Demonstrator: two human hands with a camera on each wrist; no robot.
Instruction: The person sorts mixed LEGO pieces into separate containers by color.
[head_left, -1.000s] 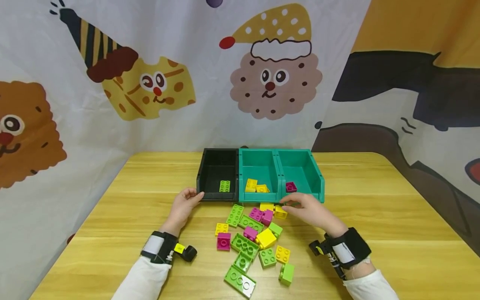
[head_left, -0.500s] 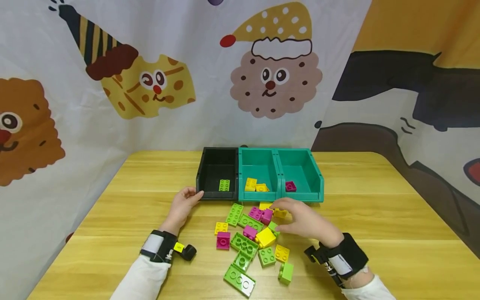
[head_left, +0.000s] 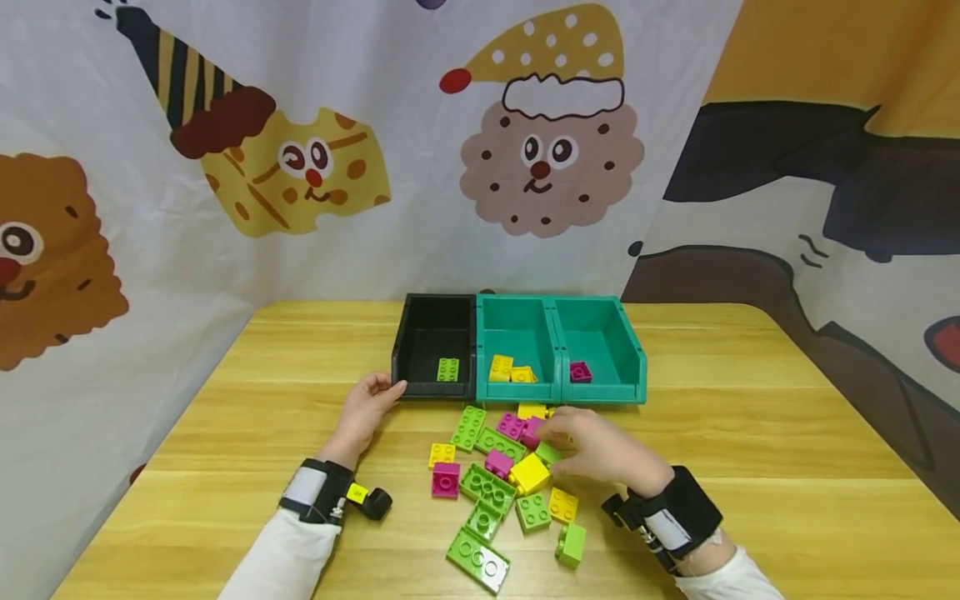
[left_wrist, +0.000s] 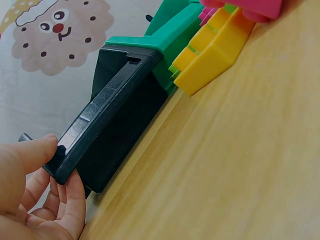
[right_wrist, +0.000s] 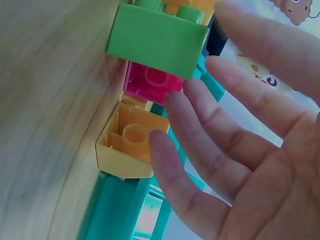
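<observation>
My left hand (head_left: 367,412) pinches the front left corner of the black bin (head_left: 438,389), thumb on the rim (left_wrist: 75,137) and fingers under it. Over the brick pile, my right hand (head_left: 611,450) reaches in with parted fingers and holds nothing. Nearest to it are a green brick (head_left: 548,454), a magenta brick (head_left: 530,432) and a large yellow brick (head_left: 529,474). From the right wrist, the fingertips show right beside the green brick (right_wrist: 157,42), the magenta brick (right_wrist: 147,85) and a hollow-side-out yellow brick (right_wrist: 125,145), which the hand mostly hides in the head view.
Two teal bins (head_left: 600,395) adjoin the black one at the back. A green brick (head_left: 447,370) lies in the black bin, yellow bricks (head_left: 501,368) in the middle one, a magenta brick (head_left: 580,372) in the right one. Several green plates (head_left: 478,560) and bricks spread toward the front.
My right hand has moved from the right bin's front edge toward me and slightly left, down over the pile, with its fingers parting. The left hand stays at the black bin.
</observation>
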